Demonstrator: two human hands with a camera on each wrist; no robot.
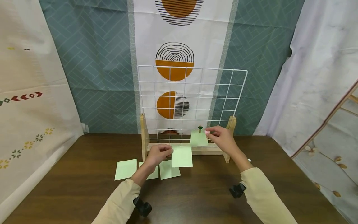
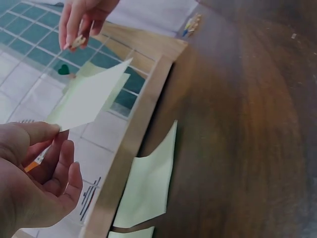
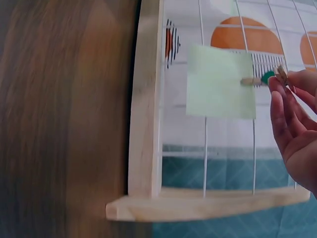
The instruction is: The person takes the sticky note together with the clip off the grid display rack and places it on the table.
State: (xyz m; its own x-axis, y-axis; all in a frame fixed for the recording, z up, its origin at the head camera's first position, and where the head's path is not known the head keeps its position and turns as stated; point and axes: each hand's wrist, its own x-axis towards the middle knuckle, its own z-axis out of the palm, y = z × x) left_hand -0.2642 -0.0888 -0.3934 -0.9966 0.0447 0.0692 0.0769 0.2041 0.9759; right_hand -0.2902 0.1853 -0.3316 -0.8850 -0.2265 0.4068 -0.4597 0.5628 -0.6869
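Observation:
My left hand [image 1: 157, 156] pinches a pale green paper square [image 1: 182, 157] by its left edge, in front of a white wire grid [image 1: 193, 67]. A second green paper [image 1: 197, 140] hangs low on the grid, held by a small clothespin with a green heart [image 1: 200, 128]. Just right of that clip, my right hand [image 1: 222, 140] pinches another small wooden clothespin [image 3: 281, 75] between thumb and fingertips; its pink decoration [image 1: 207, 132] shows in the head view. In the left wrist view, the held paper [image 2: 91, 99] overlaps the hanging one.
Several more green papers, one at the far left [image 1: 126, 169], lie on the dark wooden table [image 1: 201, 193]. Wooden feet [image 1: 144, 137] hold the grid upright. A few small clips [image 2: 192, 25] lie on the table beyond the stand's right end. Patterned cloth [image 1: 98, 62] hangs behind.

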